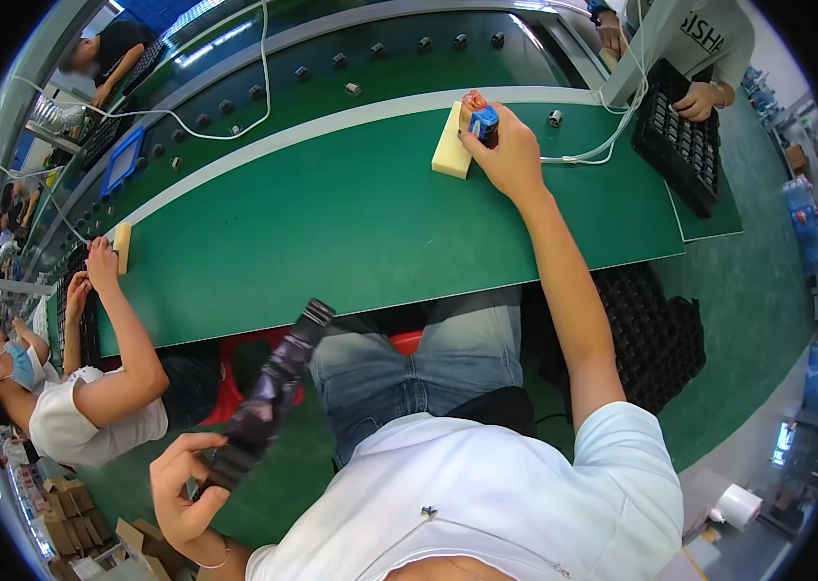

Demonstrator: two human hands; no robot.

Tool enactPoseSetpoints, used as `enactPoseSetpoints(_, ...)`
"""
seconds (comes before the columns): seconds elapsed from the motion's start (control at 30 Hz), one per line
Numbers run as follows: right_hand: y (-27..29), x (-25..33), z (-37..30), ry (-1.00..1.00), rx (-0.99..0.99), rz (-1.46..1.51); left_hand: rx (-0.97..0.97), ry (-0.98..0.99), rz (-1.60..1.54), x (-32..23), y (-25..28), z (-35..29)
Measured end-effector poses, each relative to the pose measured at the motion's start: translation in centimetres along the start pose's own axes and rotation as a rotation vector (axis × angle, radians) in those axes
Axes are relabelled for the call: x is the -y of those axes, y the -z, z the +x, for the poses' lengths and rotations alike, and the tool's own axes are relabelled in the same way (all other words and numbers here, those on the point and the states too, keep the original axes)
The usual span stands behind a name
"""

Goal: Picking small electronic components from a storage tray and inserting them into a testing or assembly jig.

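Note:
My left hand [186, 484], low at the left beside my lap, is closed on the lower end of a long, glossy black strip [278, 387]. The strip slants up toward the bench edge and looks smeared by motion. Over the far part of the green bench, my right hand [511, 155] grips a small blue object [484, 122] with a dark part under the fingers; its exact kind is unclear. An orange piece [473, 101] shows just beyond it. Right against these, a pale yellow foam block [451, 145] lies on the bench.
Beyond the green bench [332, 223], small dark parts [353, 89] sit spaced along a green conveyor [409, 68]. A white cable [583, 158] crosses the right side. At right, a person's hand [697, 101] touches a black tray [680, 145]. Another masked person [99, 407] works at left.

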State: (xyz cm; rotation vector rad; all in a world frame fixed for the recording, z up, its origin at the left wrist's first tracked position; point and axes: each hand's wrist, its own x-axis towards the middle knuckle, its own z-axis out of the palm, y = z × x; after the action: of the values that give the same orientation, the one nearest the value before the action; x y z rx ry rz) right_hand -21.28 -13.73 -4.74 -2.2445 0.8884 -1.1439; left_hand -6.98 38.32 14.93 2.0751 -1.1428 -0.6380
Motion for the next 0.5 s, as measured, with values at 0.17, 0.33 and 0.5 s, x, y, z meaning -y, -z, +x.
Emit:
enactPoseSetpoints(0.17,0.2,-0.4,-0.1,0.013,-0.019,-0.008,-0.537,-0.139,-0.116,0.8,0.8,-2.9)
enactPoseSetpoints(0.33,0.0,-0.1,-0.1,0.018,-0.014,-0.026,-0.614,-0.363,0.238,-0.8,1.5,0.1)
enactPoseSetpoints(0.5,-0.1,0.3,-0.2,-0.002,-0.025,-0.026,-0.433,-0.427,0.632,-3.8,-2.4,8.8)
